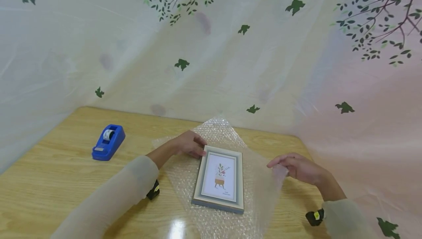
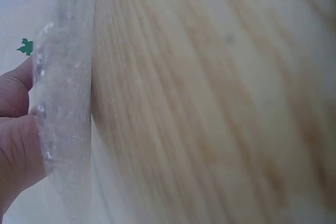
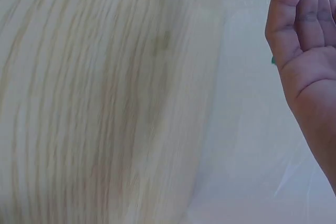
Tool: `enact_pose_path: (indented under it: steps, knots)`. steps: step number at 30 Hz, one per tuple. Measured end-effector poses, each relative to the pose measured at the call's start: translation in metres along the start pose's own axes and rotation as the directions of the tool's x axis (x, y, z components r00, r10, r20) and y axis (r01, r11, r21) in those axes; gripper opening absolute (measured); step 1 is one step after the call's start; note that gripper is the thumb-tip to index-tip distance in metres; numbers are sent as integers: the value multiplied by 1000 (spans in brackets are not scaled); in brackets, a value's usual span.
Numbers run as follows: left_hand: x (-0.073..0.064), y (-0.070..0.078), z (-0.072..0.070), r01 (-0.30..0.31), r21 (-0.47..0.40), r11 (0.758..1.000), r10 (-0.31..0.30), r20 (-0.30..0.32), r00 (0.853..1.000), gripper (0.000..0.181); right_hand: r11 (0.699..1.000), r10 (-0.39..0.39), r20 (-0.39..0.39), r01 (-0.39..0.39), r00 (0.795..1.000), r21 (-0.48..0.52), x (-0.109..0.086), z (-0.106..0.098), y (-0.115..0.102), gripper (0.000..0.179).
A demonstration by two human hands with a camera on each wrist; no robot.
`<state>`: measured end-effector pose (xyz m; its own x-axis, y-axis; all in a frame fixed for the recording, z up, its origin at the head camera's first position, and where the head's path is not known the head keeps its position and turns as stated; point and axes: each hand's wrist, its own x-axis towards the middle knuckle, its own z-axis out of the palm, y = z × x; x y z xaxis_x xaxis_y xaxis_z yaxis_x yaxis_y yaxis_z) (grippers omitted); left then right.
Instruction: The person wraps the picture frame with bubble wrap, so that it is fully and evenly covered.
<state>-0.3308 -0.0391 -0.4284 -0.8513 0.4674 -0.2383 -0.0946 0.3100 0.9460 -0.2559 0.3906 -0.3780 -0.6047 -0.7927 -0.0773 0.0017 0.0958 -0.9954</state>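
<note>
A picture frame (image 1: pixel 218 209) with pale borders and a potted-plant print lies face up on a sheet of bubble wrap (image 1: pixel 179 180). My left hand (image 1: pixel 189 144) is at the frame's upper left corner, with its fingertips touching the edge. In the left wrist view, raised bubble wrap (image 2: pixel 65 98) hides the tips of the thumb and finger. To the right of the frame, my right hand (image 1: pixel 298 167) pinches the wrap's right corner, lifted off the table. The right wrist view shows that hand's palm and bent fingers at the upper right; its fingertips are partly out of view.
On the left of the wooden table (image 1: pixel 59 180) stands a blue tape dispenser (image 1: pixel 108 142) with a roll in it. A pale curtain (image 1: pixel 214 78) with leaf prints hangs behind the table and along its sides.
</note>
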Motion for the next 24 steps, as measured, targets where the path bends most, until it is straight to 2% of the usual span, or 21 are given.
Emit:
enact_pose_path:
  steps: [3,9,16,24]
  knots:
    - [-1,0,-1,1,1,1000,-1,1,1000,43,999,-51,-1,51,999,7,9,5,0,36]
    - [-2,1,0,13,-15,1000,-13,-3,1000,43,986,-98,-63,88,993,-143,29,20,-3,29]
    - [2,-2,0,-5,-31,1000,4,-5,1000,42,971,-151,-83,132,985,-198,55,34,-9,24]
    - [2,-2,1,-8,-54,999,7,-6,1000,42,974,-137,-113,112,984,-198,81,44,-9,15]
